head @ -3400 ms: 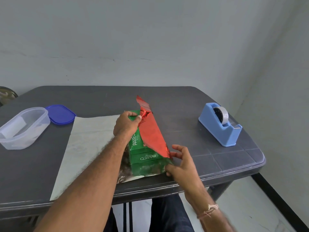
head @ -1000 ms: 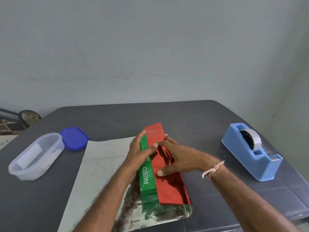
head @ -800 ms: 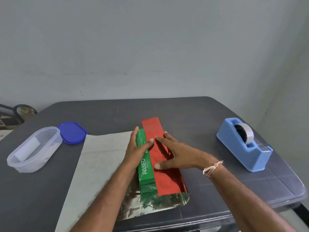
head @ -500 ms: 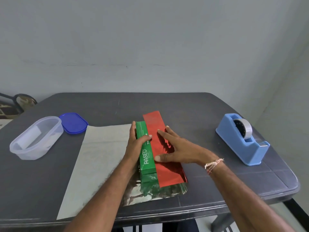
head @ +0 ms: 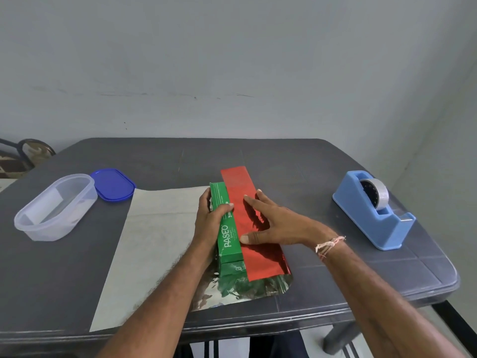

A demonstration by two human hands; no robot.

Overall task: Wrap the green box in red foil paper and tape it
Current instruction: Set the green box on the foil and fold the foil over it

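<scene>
I see the long green cardboard box (head: 228, 233) lying flat near the middle of the dark grey tabletop (head: 309, 161). Its long axis runs from the near edge toward the far edge, with the far end leaning slightly left.

1. Foil. One flap of the red foil paper (head: 238, 187) is folded over the right part of the box top. A green strip stays uncovered along the left. The rest of the sheet lies pale side up, spread from the box toward the left edge.
2. Left hand (head: 209, 223). It grasps the left long side of the box, with the fingers curled round the side and the thumb on the top face.
3. Right hand (head: 273, 226). It is released and flat, with the fingers spread, and it presses the red flap down onto the box.
4. Governing relation. The free sheet lies wholly on the left-hand side of the box and parallel to its long axis. I judge the next fold must travel across that axis, left to right, and the left hand is the nearer one.
5. Tape. The light blue plastic tape dispenser (head: 371, 220) stands near the right edge, well apart from the box and nearer the right hand.

Nothing is taped yet, so I judge the flap may spring open if the right hand lifts.

A clear oval plastic tub (head: 55, 205) and its blue lid (head: 113, 184) sit toward the left edge.
</scene>
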